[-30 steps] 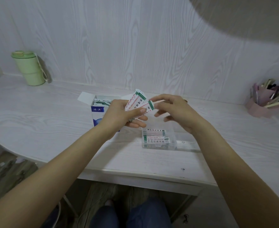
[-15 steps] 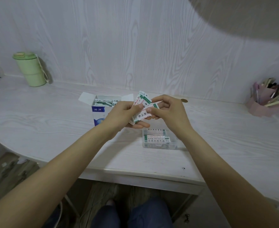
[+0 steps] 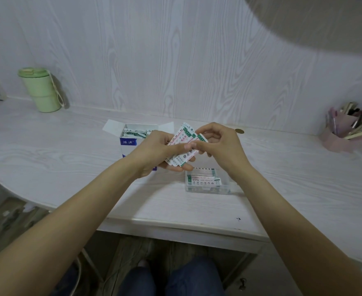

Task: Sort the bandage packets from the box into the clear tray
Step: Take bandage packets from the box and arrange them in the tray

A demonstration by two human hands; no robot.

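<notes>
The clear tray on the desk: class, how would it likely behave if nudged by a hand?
The clear tray looks thin and holds only a few bandage packets, so it is probably light and would slide on the smooth desk. Being low and flat, it seems unlikely to tip.

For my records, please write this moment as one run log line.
left hand: holds bandage packets | right hand: pinches top packet | clear tray: some packets inside | box: open

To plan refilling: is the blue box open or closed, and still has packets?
Open: the blue box has both top flaps spread, and bandage packets show inside.
</notes>
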